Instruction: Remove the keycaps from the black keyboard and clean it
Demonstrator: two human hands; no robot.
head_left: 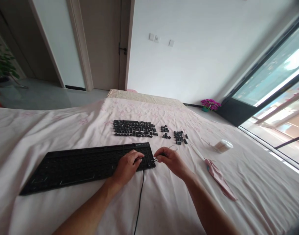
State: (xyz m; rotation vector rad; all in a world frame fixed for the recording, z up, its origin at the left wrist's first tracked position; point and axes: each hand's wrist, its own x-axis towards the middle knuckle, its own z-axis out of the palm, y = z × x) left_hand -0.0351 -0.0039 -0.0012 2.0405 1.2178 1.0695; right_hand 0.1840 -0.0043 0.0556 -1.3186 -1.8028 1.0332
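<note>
Working at the keyboard's end

Resting on the black keyboard (88, 164), the left hand (127, 167) lies curled over its near end. Just beside it, the right hand (169, 160) pinches something small, too tiny to identify. Loose keycaps (134, 128) lie beyond both hands. No lettering is legible.

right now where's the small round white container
In the head view the small round white container sits on the sheet right of the loose keycaps, beyond the pink cloth.

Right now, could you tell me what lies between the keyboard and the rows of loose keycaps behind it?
Only bare pink sheet separates the keyboard from the keycaps, as the head view shows.
</note>
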